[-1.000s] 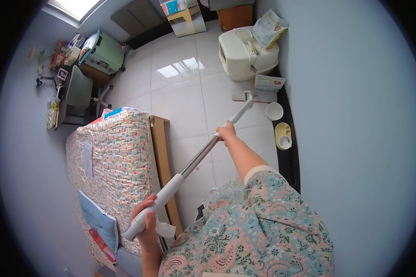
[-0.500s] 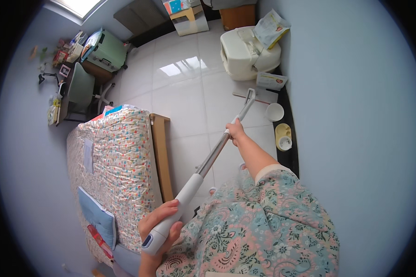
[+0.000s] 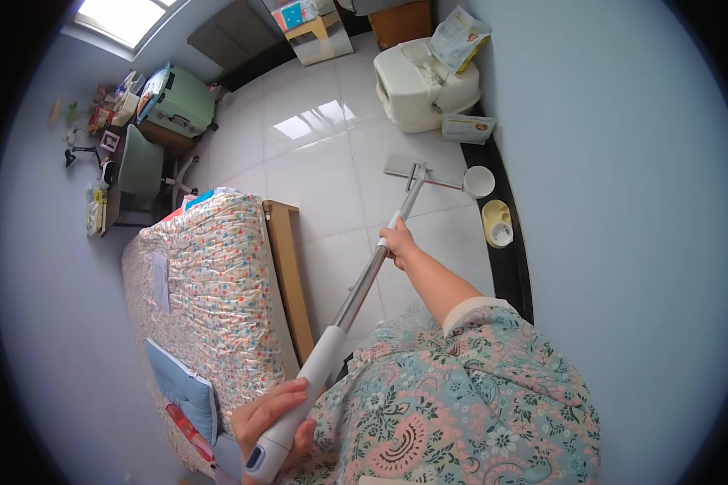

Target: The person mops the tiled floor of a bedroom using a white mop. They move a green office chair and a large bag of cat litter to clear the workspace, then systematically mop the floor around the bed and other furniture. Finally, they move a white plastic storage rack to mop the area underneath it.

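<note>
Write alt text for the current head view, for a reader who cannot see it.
A person's left hand and right hand grip a long white-and-silver floor tool, the right farther down its pole. Its flat head is on pale floor tiles, beside a white bowl. A bed stands at left, a cream box beyond.

Pale blue walls (image 3: 615, 202) surround a floor of glossy light-grey tiles (image 3: 315, 194), with a black baseboard (image 3: 510, 275) along the right side. A bright window (image 3: 125, 23) stands at upper left, and patches of light gleam on the tiles. A wooden-framed bed (image 3: 289, 283) fills the left, beyond it a greenish swivel chair (image 3: 141, 166).
</note>
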Demonstrator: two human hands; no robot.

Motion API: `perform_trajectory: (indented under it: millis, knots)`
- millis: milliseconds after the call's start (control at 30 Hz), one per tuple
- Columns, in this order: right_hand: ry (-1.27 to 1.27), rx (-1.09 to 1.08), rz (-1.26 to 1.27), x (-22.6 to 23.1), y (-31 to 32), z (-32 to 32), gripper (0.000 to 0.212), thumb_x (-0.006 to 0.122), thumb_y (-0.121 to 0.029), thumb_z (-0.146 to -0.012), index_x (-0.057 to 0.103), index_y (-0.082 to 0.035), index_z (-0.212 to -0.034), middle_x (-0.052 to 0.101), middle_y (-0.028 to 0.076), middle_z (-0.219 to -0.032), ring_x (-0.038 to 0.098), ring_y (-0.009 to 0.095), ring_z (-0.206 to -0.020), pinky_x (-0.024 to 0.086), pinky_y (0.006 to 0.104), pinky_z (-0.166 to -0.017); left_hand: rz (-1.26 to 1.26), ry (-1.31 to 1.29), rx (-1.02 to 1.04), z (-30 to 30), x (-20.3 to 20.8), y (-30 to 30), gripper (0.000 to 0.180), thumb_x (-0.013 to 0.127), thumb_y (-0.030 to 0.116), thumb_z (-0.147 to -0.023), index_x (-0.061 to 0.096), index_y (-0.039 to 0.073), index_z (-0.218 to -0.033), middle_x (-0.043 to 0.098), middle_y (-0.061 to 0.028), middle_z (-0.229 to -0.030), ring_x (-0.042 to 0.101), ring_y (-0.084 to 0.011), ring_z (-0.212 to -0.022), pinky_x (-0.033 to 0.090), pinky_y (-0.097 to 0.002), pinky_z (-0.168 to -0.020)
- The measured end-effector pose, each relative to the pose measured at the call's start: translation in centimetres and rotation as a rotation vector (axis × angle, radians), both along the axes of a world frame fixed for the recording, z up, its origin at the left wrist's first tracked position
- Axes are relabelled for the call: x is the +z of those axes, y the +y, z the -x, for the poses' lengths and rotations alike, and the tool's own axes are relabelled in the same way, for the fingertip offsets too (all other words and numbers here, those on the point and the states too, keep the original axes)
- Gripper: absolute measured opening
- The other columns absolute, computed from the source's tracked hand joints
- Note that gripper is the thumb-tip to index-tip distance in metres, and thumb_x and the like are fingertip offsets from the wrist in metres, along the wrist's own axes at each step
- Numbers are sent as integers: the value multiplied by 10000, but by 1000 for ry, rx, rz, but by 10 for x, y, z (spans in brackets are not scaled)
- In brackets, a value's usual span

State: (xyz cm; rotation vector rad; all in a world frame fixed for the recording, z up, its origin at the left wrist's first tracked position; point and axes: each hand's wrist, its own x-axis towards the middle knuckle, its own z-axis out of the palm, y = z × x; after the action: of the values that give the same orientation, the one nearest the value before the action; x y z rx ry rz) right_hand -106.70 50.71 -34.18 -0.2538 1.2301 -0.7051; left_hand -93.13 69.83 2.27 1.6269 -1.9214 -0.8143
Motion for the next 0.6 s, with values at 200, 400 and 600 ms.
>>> perform_trajectory:
  millis: [200, 400, 600]
  knots:
    - [-15, -13, -30, 10, 43, -9, 839, 498, -76, -733, 3, -142, -1407, 491, 119, -919, 525, 164, -604, 452, 293, -444, -16, -26, -10, -10, 15, 33, 293, 631, 132, -640, 596, -43, -872, 630, -218, -888, 636, -306, -837, 500, -340, -770]
    - [-53, -58, -55, 16, 96, -35, 828, 493, -84, -744, -5, -143, -1403, 487, 124, -926, 517, 165, -579, 441, 294, -420, -60, -11, -3, -32, 41, 62, 286, 610, 113, -651, 596, -78, -863, 623, -242, -871, 629, -317, -796, 501, -367, -738]
    - [-109, -87, -101, 43, 146, -67, 868, 497, -70, -734, -63, -138, -1394, 481, 115, -880, 500, 164, -554, 416, 289, -391, 75, 14, 34, -62, 66, 91, 225, 620, 126, -708, 616, -60, -835, 636, -219, -874, 635, -292, -788, 504, -333, -716]
